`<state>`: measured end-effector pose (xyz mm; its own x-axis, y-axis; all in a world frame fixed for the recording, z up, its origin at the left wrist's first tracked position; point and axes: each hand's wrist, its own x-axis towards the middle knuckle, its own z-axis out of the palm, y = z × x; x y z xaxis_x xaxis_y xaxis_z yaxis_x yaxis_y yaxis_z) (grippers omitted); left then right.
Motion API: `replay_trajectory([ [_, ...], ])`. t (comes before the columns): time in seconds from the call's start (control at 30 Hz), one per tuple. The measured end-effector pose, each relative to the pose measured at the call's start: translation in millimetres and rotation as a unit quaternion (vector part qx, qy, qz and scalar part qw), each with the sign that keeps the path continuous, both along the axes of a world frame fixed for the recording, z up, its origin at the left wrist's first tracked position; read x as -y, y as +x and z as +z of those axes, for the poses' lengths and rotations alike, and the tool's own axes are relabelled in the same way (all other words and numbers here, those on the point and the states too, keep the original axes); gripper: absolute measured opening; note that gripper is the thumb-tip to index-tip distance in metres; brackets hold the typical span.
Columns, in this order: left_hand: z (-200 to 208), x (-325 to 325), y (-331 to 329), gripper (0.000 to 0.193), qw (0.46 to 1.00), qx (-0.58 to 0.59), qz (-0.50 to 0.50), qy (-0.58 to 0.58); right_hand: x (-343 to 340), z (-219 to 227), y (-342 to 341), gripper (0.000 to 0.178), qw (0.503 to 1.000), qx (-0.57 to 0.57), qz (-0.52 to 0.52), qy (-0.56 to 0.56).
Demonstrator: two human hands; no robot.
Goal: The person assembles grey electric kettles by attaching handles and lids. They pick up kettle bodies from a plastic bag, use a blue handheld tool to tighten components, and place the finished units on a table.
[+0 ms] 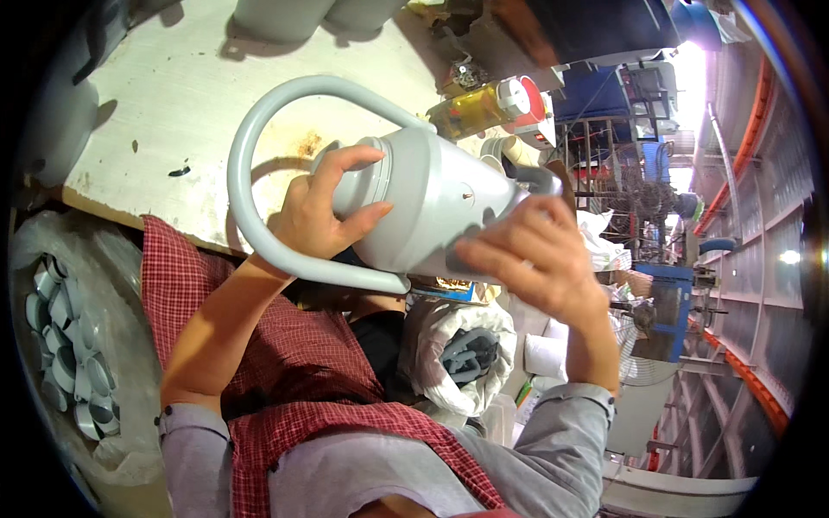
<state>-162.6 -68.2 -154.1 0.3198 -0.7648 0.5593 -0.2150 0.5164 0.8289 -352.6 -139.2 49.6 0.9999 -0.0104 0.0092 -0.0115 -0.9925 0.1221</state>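
Observation:
A grey, jug-like plastic vessel (436,190) with a large loop handle (246,164) lies tilted on its side before me, above the table's near edge. My left hand (319,207) reaches through the loop; its thumb and fingers are closed round the vessel's round cap-like end (367,186). A small pin-like piece (468,196) sticks out of the body. My right hand (540,255) is smeared by motion at the vessel's narrower far end, beside a curved grey piece (542,179). Whether its fingers grip anything cannot be made out.
The pale table (173,112) holds more grey vessels (276,17) and a yellow bottle (475,110) with a white cap. At lower left, a clear plastic bag (112,259) contains several grey curved parts. A white sack (423,363) with dark grey pieces stands beside my lap.

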Motion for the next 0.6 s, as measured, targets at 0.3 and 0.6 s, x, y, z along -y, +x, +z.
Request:
replay_trajectory([
  [0.3,1.0,2.3,-2.5,0.051,0.999,0.029,0.023,-0.006,54.3,-32.0,-24.2,0.047,0.899,0.188,-0.392,0.058],
  [0.6,-5.4,1.8,0.8,0.051,1.000,0.029,0.007,-0.007,22.8,7.8,-9.4,0.044,0.968,0.104,-0.205,0.103],
])
